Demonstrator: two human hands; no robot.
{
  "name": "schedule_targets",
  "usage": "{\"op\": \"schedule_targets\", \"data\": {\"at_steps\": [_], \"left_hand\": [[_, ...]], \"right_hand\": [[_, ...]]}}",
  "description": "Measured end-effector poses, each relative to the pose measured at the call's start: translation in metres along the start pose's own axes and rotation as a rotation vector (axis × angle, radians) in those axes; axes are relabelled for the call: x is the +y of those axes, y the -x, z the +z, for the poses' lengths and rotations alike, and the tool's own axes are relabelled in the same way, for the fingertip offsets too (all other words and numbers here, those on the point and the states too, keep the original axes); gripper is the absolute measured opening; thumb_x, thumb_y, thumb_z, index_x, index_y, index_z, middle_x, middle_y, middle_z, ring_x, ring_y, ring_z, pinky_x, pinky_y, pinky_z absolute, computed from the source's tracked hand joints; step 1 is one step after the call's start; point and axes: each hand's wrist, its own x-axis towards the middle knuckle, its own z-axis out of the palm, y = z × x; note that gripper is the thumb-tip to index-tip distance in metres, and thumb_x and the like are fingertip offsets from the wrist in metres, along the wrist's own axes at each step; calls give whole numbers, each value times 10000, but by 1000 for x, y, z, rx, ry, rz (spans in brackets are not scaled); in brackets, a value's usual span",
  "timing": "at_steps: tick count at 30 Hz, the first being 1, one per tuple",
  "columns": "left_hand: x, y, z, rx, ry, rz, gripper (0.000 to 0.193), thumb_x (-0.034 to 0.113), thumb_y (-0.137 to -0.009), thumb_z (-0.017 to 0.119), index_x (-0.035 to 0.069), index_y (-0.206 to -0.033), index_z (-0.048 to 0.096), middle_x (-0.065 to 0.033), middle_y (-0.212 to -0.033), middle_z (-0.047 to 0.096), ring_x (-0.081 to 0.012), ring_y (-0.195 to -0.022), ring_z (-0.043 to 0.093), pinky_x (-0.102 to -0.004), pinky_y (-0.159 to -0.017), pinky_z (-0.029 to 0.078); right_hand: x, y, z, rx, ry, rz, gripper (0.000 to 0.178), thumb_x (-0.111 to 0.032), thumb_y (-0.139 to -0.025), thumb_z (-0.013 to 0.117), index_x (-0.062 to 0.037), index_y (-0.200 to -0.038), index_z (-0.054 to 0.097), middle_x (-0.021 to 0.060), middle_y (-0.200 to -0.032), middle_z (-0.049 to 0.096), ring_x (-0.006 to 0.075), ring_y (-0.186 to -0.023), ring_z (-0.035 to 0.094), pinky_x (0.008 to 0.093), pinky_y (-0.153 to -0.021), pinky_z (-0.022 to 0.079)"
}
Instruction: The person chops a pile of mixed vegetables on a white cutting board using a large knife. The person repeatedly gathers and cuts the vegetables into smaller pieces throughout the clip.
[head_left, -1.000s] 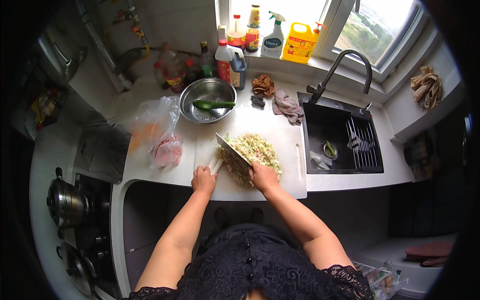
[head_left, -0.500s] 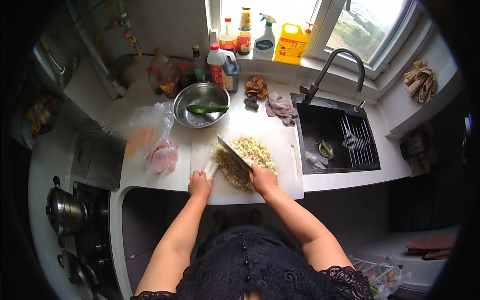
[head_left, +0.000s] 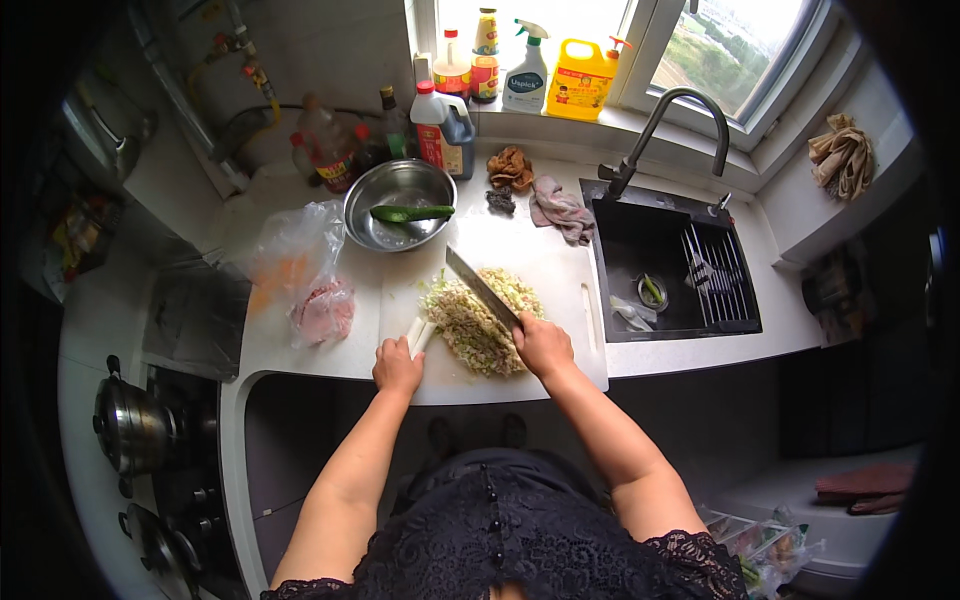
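Observation:
My right hand [head_left: 543, 345] is closed round the handle of a kitchen knife [head_left: 482, 288]. Its broad blade slants up and left across a heap of finely chopped pale and green food [head_left: 490, 340]. The heap lies on a white cutting board [head_left: 572, 350]. At the board's near left, my left hand [head_left: 398, 366] grips some white stalks [head_left: 418, 336], which look like scallion ends. Their tips reach the left side of the heap. Left of the board, a clear plastic bag [head_left: 322, 312] of pink minced meat sits on the counter.
A steel bowl [head_left: 362, 222] holding a green cucumber [head_left: 410, 213] stands behind the board. Several bottles [head_left: 445, 130] line the back. A crumpled cloth [head_left: 560, 208] lies beside the black sink [head_left: 650, 245] with its tall faucet [head_left: 722, 140]. Pots [head_left: 135, 425] stand on the stove at left.
The knife and my right hand have shifted slightly to the right and away from me over the heap. My left hand stays on the stalks, almost unmoved.

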Motion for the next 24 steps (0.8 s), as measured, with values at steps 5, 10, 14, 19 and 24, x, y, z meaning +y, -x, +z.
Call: {"op": "schedule_targets", "data": {"at_steps": [5, 10, 14, 19, 24], "left_hand": [[3, -2, 2, -18, 1, -7, 476, 306, -749, 707, 87, -1144, 558, -99, -1057, 527, -293, -1033, 513, -410, -810, 492], [0, -1, 4, -8, 11, -8, 517, 305, -746, 711, 96, -1184, 533, -97, -1074, 518, -293, -1054, 502, -412, -825, 487], [3, 1, 4, -2, 16, -3, 581, 308, -738, 719, 102, -1231, 491, -98, -1091, 506, -294, -1068, 495, -417, -836, 483], [4, 2, -3, -14, 23, -6, 642, 296, -718, 741, 105, -1265, 464, -100, -1107, 499, -296, -1072, 490, -416, -839, 481], [1, 7, -4, -18, 44, -9, 655, 290, -695, 756, 92, -1259, 488, -104, -1124, 513, -292, -1073, 497, -402, -875, 454]], "right_hand": [[14, -5, 17, -13, 57, 28, 200, -278, -876, 502, -89, -925, 545, 174, -829, 647, 388, -791, 617, 493, -714, 477], [7, -4, 2, 15, 39, -33, 204, -277, -871, 505, -83, -920, 545, 172, -828, 649, 388, -785, 619, 496, -707, 479], [13, -1, 21, -55, 58, -4, 211, -283, -874, 500, -81, -914, 544, 176, -829, 646, 388, -795, 617, 500, -719, 474], [10, 4, -2, 20, 32, -66, 209, -283, -886, 498, -75, -878, 527, 172, -800, 637, 390, -750, 613, 503, -680, 474], [50, 19, -4, 255, 109, -475, 165, -242, -866, 549, -105, -788, 500, 109, -654, 570, 322, -597, 598, 441, -520, 473]]}}
